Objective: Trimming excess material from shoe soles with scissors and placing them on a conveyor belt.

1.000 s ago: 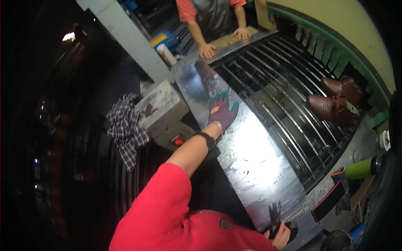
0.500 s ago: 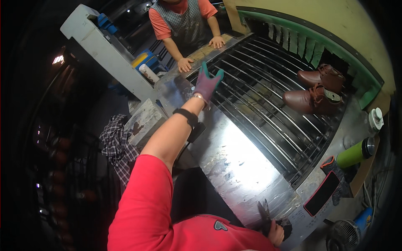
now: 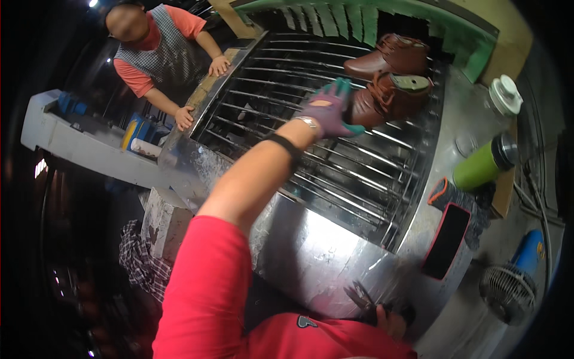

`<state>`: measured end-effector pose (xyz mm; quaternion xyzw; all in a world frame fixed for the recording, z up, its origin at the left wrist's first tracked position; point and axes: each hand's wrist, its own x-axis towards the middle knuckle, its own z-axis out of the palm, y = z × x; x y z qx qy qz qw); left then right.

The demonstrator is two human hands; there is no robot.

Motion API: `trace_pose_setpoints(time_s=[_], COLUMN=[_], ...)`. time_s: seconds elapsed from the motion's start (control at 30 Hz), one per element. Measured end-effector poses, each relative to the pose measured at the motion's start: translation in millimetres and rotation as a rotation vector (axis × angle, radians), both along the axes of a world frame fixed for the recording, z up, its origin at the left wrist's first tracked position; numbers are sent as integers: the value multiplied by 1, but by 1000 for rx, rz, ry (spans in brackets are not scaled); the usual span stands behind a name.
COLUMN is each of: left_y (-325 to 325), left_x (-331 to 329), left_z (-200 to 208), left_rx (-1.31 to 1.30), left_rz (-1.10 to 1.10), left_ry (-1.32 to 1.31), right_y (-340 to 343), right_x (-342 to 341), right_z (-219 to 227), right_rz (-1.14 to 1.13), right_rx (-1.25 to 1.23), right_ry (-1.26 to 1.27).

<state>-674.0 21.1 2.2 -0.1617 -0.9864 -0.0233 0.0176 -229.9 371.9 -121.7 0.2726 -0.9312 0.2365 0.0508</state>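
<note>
My left hand (image 3: 330,112), in a purple glove with green fingertips, reaches over the metal roller bars with its fingers spread. It is right beside the toe of the nearer brown leather lace-up shoe (image 3: 382,102); whether it touches the leather I cannot tell. The farther brown shoe (image 3: 391,57) stands behind that one, toe also pointing left. Low in the picture my right hand (image 3: 391,323) is closed round a dark tool with two pointed blades, seemingly scissors (image 3: 360,295). Its grip is partly hidden in shadow.
A co-worker (image 3: 164,54) rests both hands on the far left edge of the roller rack (image 3: 287,78). Green strip flaps (image 3: 335,21) hang behind the shoes. At right are a green bottle (image 3: 481,167), a phone (image 3: 445,242), a white-lidded jar (image 3: 505,96) and a small fan (image 3: 508,290).
My left hand has moved right across the bars to the nearer shoe. The view has turned, shifting the scene. My right hand still holds the scissors low down.
</note>
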Motion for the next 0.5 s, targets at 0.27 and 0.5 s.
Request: trace_pose_setpoints(time_s=[0.27, 0.5], left_y=[42, 53], left_x=[-5, 34], left_z=[-31, -18], left_rx=[-66, 518], left_rz=[127, 190], left_ry=[21, -443], right_y=[5, -5], right_x=[-13, -6], right_z=[3, 27], right_rz=[-457, -213], right_rx=[186, -51], right_ry=[-924, -62])
